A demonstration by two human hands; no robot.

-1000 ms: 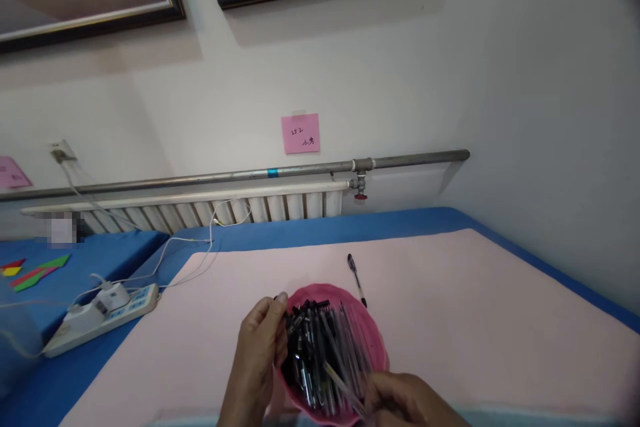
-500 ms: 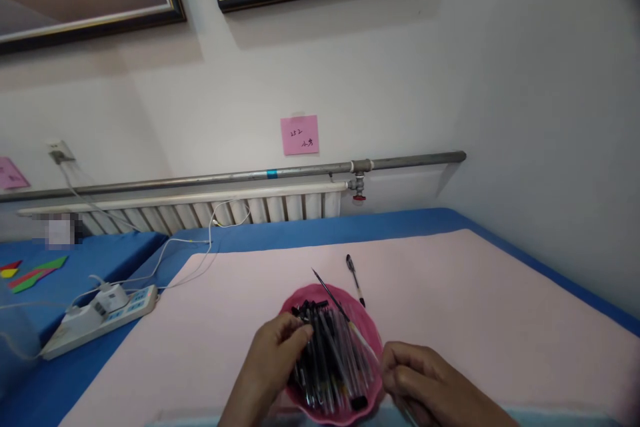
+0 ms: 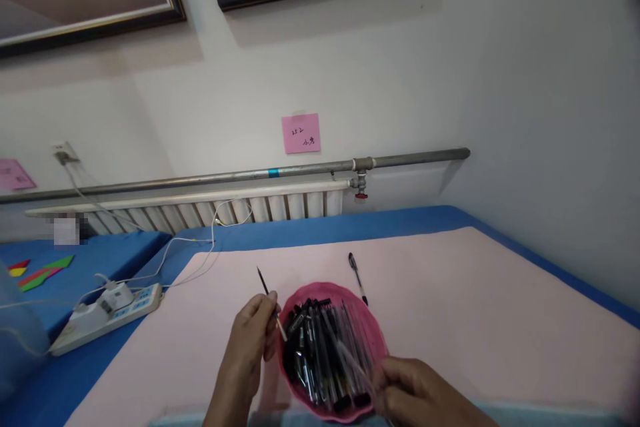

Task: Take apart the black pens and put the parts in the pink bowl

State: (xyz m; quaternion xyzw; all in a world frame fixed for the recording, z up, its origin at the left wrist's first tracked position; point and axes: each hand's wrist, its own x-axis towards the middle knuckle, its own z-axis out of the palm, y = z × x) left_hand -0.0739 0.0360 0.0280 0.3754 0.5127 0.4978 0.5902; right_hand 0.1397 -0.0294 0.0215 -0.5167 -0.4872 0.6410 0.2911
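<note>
My left hand is closed at the left rim of a pink scalloped bowl. Pinched in its fingers is a thin pen refill, dark toward its tip and pale at its lower end. At the bowl's right side my right hand grips a clear pen barrel, which slants over the contents. Black caps and clear pen parts fill the bowl. Behind the bowl, a capped pen lies on the pink sheet.
A pink sheet covers much of the blue table. On the left sit a power strip with plugs and white cables, plus colored flat pieces. A radiator and pipe run along the wall.
The refill that slanted over the bowl from my right hand is now in my left hand, which has moved left out of the bowl. My right hand keeps the clear barrel.
</note>
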